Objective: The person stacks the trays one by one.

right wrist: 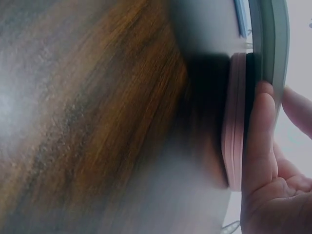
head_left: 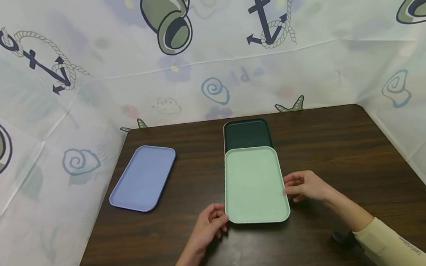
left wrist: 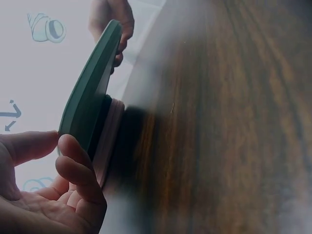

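Note:
A light green rectangular tray (head_left: 255, 184) is held level between both hands, raised off the table. My left hand (head_left: 207, 226) pinches its near left edge between thumb and fingers. On the opposite long edge, my right hand (head_left: 309, 187) grips with the thumb above and fingers beneath. Behind and partly under it lies a dark green tray (head_left: 247, 134), its near part hidden from the head view. Pink trays (right wrist: 235, 122) sit stacked below the dark green one, as both wrist views show. Off to the left, a periwinkle blue tray (head_left: 143, 178) lies at an angle on the table.
The dark wood-grain table (head_left: 331, 139) has rounded far corners. A white cloth (head_left: 114, 53) printed with anchors and shells hangs behind and along both sides. Beside the right sleeve (head_left: 390, 242) there is a small dark object (head_left: 343, 239).

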Action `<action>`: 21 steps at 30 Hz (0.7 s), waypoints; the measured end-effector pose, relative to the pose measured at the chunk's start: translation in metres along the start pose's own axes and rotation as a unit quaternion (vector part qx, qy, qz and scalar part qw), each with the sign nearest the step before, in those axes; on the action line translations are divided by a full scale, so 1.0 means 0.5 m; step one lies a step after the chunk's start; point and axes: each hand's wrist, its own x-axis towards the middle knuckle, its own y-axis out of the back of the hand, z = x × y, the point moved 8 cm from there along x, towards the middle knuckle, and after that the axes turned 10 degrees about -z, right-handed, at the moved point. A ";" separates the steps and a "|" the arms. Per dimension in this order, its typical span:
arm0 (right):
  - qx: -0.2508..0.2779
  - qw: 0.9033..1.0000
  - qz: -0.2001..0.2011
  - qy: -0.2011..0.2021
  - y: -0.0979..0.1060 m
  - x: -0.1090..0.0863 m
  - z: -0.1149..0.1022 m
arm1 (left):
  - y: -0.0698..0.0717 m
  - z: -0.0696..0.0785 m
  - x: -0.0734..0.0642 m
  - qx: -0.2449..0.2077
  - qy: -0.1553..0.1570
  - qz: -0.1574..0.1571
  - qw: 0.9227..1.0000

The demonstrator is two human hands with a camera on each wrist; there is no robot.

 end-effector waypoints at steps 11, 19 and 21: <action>-0.002 1.000 0.025 0.007 0.013 0.014 -0.008 | 0.006 0.011 0.023 0.009 -0.014 0.015 1.000; 0.001 0.999 0.054 0.008 0.029 0.027 -0.007 | 0.012 0.026 0.048 0.016 -0.037 0.035 0.999; 0.001 0.998 0.058 0.007 0.031 0.030 -0.007 | 0.013 0.030 0.052 0.016 -0.038 0.040 0.998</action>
